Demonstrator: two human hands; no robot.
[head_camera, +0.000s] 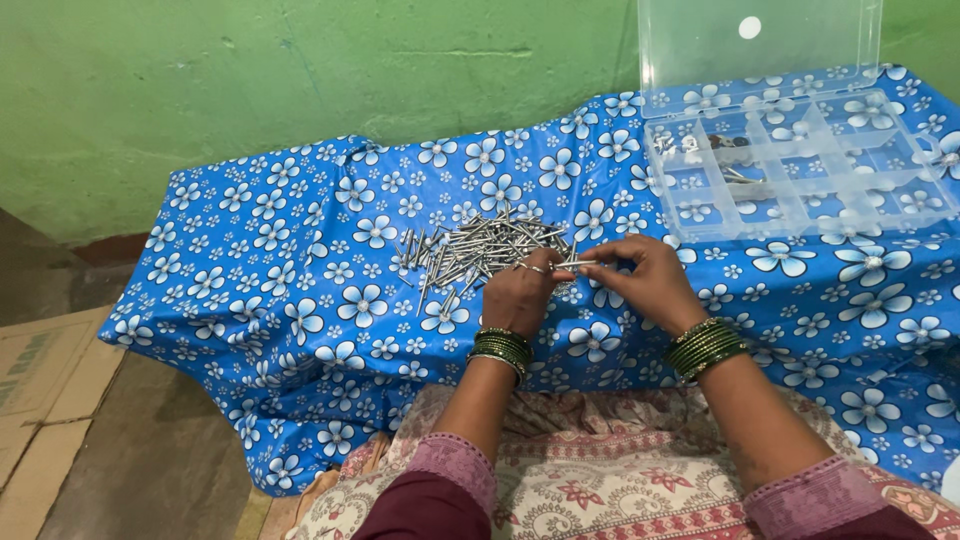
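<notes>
While the left hand (520, 292) sits at the 5 o'clock edge of the nail pile (480, 250), both hands pinch one nail (576, 264) btwn them, fingers narrow on it. The nail's long axis runs approx 9-to-3, level w/ the blue flowered cloth (260, 280). The right hand (645, 280) has the 3 o'clock end; left is nearer the pile. The clear divided box (800, 165) sits at 2 o'clock, lid up, well apart.

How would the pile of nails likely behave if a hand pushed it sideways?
The nails lie loose and crisscrossed, so they would probably scatter rather than slide together. Their round shanks may roll on the glossy cloth. Being metal, they are likely stiff and heavy for their size.
</notes>
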